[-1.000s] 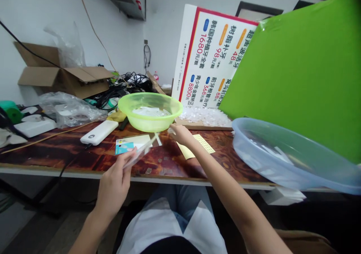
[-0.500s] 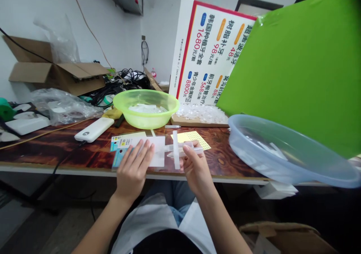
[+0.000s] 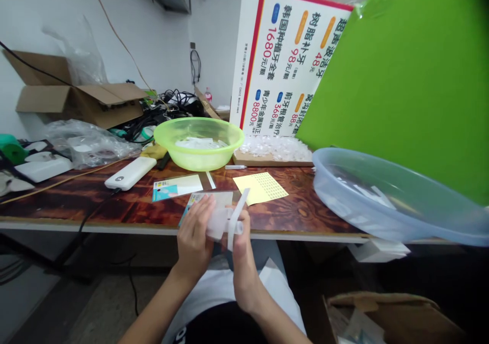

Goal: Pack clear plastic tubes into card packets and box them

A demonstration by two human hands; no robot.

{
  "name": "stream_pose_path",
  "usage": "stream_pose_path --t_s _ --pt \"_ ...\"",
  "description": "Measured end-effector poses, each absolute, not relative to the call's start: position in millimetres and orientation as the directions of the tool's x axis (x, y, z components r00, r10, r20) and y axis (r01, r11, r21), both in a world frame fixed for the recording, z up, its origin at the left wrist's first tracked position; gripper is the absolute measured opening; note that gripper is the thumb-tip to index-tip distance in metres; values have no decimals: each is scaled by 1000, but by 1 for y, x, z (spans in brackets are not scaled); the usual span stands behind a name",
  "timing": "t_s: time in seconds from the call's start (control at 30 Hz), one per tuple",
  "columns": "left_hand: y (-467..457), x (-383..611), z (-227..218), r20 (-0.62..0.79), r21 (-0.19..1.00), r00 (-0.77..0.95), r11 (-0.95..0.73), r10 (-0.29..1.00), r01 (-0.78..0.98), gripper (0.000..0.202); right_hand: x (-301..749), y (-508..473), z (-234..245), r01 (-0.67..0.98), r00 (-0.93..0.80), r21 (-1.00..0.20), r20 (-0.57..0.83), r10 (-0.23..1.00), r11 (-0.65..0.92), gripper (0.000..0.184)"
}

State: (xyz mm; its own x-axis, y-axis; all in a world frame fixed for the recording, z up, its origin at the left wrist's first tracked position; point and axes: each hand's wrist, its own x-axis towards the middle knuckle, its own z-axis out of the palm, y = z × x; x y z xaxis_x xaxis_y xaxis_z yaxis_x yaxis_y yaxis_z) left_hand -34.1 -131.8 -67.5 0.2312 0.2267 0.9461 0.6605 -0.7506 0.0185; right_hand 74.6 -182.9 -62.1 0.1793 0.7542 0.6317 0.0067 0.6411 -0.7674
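Observation:
A clear plastic bag with a blue-and-white printed card point(image 3: 226, 198) is held at the table's front edge, tilted. My left hand point(image 3: 194, 234) is closed around its printed end. My right hand point(image 3: 242, 262) is closed at the bag's mouth, where a translucent plastic tube point(image 3: 239, 227) pokes out, its round end towards me. The bag's white flap strip point(image 3: 240, 209) stands up aslant across my right fingers. How far the tube reaches inside is blurred. Behind lie a second printed bag point(image 3: 179, 186) and a yellow sheet of small stickers point(image 3: 262, 187).
A yellow-green basin point(image 3: 198, 159) with white pieces stands behind. Right of it, a cardboard tray point(image 3: 275, 162) carries clear small parts. A blue basin point(image 3: 344, 209) overhangs the front edge at right. A white power bank point(image 3: 130, 174) with a cable lies left.
The printed bag has been lifted off the table and drawn towards me and right. My hands have come together, and the tube has moved against the bag's mouth.

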Motion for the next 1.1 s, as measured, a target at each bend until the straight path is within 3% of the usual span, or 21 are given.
stream_pose_path --t_s 0.07,0.13,0.17,0.23,0.47,0.63,0.73,0.87,1.0,1.1 --pt "-132 -33 -67 945 63 207 -760 254 647 50 87 -188 -61 254 208 -577 816 539 776 57" --pt "-133 -34 -67 943 84 199 -772 265 630 53 99 -191 -61 499 122 -323 945 304 804 48" --pt "-134 -35 -66 944 83 202 -780 262 620 54 104 -193 -60 572 38 -212 972 232 793 42" --pt "-135 -37 -63 944 60 223 -795 241 604 54 110 -195 -59 629 -94 -110 972 216 770 41" --pt "-142 -43 -31 902 -265 428 -709 58 654 30 116 -200 -45 645 -246 -185 868 431 742 51" --pt "-146 -44 -19 853 -421 521 -620 -22 662 24 125 -199 -37 549 -351 -234 807 475 803 48" --pt "-141 -48 -20 895 -387 445 -552 -33 739 26 123 -196 -40 568 -313 -211 839 446 796 47" --pt "-126 -55 -23 925 -248 360 -520 125 817 39 117 -192 -46 633 -260 -188 862 435 751 47" --pt "-117 -56 -22 851 -342 508 -589 137 732 41 117 -186 -50 646 -281 -190 841 462 739 47" --pt "-120 -52 -17 845 -376 525 -581 104 722 39 120 -184 -52 628 -281 -185 852 442 756 54"
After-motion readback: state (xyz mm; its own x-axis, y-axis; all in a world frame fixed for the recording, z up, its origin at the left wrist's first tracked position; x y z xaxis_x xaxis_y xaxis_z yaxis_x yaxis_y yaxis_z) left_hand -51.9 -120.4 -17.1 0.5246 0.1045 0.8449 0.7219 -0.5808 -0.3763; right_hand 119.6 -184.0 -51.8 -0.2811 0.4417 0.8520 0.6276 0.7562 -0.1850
